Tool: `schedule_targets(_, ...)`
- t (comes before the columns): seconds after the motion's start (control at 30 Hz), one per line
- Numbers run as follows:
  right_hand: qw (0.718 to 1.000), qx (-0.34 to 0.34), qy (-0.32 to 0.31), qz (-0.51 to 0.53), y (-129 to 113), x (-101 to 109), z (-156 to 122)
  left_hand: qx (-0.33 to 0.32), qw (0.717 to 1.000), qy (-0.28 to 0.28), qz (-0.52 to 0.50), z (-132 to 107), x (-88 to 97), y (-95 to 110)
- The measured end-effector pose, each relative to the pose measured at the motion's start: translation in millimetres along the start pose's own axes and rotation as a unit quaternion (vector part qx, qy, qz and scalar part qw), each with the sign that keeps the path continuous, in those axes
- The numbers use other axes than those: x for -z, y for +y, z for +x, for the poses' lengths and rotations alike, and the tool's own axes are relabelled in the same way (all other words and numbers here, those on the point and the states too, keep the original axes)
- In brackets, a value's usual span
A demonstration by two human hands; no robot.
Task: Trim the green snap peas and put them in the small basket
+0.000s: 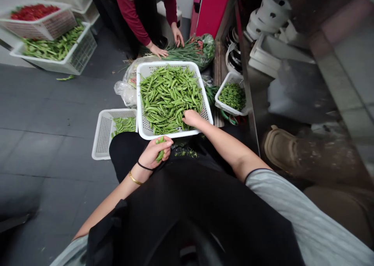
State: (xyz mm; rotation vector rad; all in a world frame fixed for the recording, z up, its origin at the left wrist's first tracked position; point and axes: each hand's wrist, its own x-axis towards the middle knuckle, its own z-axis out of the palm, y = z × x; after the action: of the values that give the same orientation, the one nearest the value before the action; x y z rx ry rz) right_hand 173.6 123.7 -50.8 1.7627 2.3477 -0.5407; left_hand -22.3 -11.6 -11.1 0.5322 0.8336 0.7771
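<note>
A large white plastic basket (208, 106) stands in front of me, heaped with green pea pods (171, 92). Just off its near edge, my left hand (152, 153) is closed around a few pea pods (160, 151). My right hand (192, 118) reaches over the basket's near right side, its fingers pinched together at the heap; whatever they grip is hidden. To the left and lower sits a smaller white basket (101, 135) with some pods (124, 125) in its right part, partly behind my knee.
Across from me, a person's hands (168, 43) rest on long green stalks (187, 54). A basket of leafy greens (232, 96) stands at right, beside a metal shelf edge (247, 75). Stacked baskets with red peppers (35, 12) and green pods (55, 45) are at upper left.
</note>
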Motion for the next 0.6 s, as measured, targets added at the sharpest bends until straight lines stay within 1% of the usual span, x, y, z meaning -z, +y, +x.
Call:
schedule_targets(0.07, 1.000, 0.001, 0.002, 0.007, -2, -2, 7, -0.002, 1.000, 0.006, 0.011, -5, -0.1, 1)
schedule_targets(0.13, 1.000, 0.007, 0.021, 0.014, -3, 3, 3, 0.010, 1.000, 0.007, 0.004, -9, 3.0, 0)
schedule_targets(0.2, 0.998, 0.018, 0.053, 0.021, -3, 11, -13, 0.027, 0.999, 0.016, -0.010, -9, 6.1, -2)
schedule_targets(0.23, 0.995, 0.039, 0.084, 0.030, -4, 15, -25, 0.034, 0.999, 0.023, -0.018, -7, 6.8, -4)
schedule_targets(0.27, 0.989, 0.075, 0.123, 0.039, -7, 18, -39, 0.038, 0.998, 0.032, -0.028, -4, 6.6, -6)
schedule_targets(0.3, 0.975, 0.130, 0.171, 0.049, -10, 19, -54, 0.036, 0.998, 0.040, -0.038, -1, 5.7, -7)
schedule_targets(0.33, 0.953, 0.204, 0.219, 0.055, -15, 19, -70, 0.030, 0.997, 0.048, -0.049, 3, 4.2, -7)
schedule_targets(0.37, 0.925, 0.281, 0.253, 0.048, -20, 17, -84, 0.017, 0.997, 0.054, -0.058, 6, 2.4, -7)
schedule_targets(0.4, 0.894, 0.352, 0.275, 0.035, -25, 14, -97, -0.001, 0.996, 0.059, -0.063, 8, 0.7, -6)
schedule_targets(0.43, 0.867, 0.407, 0.286, 0.019, -29, 10, -108, -0.021, 0.996, 0.062, -0.062, 9, -0.8, -5)
schedule_targets(0.47, 0.846, 0.447, 0.290, 0.003, -33, 7, -117, -0.038, 0.996, 0.063, -0.056, 9, -2.0, -3)
schedule_targets(0.5, 0.833, 0.470, 0.291, -0.010, -35, 4, -123, -0.051, 0.995, 0.064, -0.049, 8, -2.7, -2)
schedule_targets(0.53, 0.829, 0.479, 0.289, -0.019, -37, 2, -127, -0.059, 0.995, 0.067, -0.041, 7, -3.2, -1)
schedule_targets(0.6, 0.833, 0.478, 0.279, -0.031, -40, 1, -131, -0.061, 0.995, 0.081, -0.022, 3, -3.7, -1)
